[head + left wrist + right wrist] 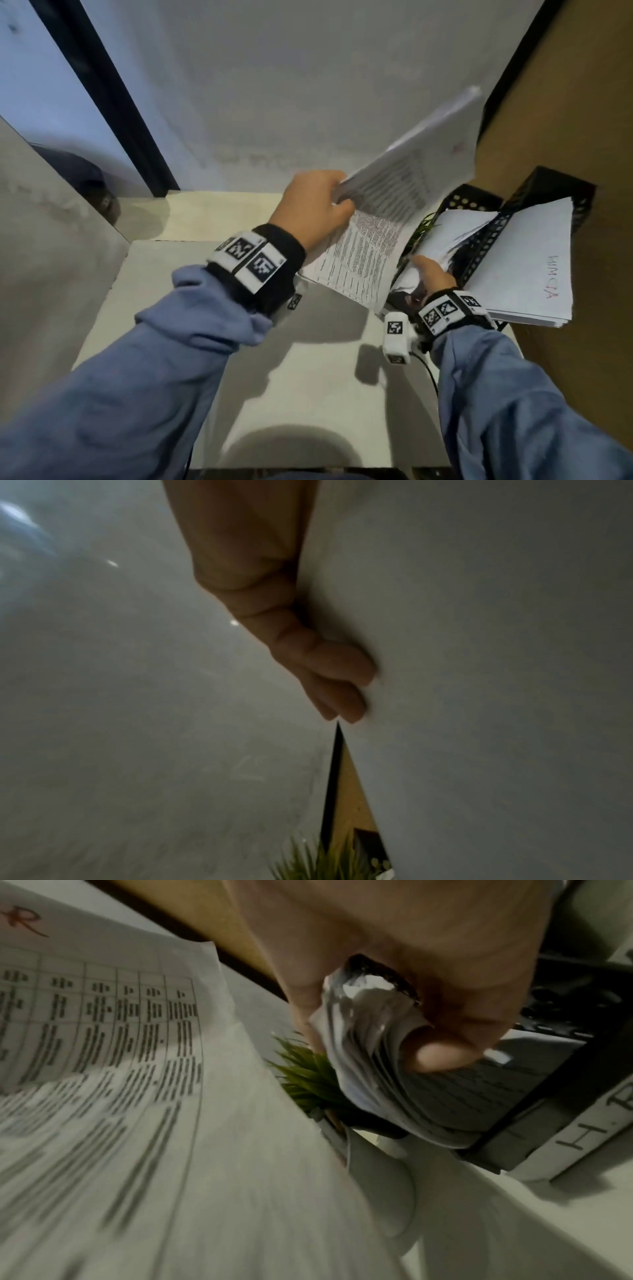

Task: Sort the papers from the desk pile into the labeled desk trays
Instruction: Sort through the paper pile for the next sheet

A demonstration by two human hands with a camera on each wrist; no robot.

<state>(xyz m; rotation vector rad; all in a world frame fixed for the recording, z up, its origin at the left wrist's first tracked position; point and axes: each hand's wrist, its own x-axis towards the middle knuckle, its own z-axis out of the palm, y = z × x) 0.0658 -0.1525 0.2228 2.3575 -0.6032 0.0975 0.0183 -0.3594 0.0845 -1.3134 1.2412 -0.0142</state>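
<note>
My left hand grips a few printed sheets by their left edge and holds them tilted up above the desk. In the left wrist view its fingers press on the sheets' blank back. My right hand pinches the near corner of a paper stack lying in a black perforated tray. The right wrist view shows the thumb bending that stack's corner upward. This tray carries a label reading "H.R". The held printed sheets hang at the left, marked with a red letter.
A second black tray further right holds papers with red handwriting. A small green plant stands beside the trays. A brown board walls the right side, a grey wall the back. The white desk lies below my arms.
</note>
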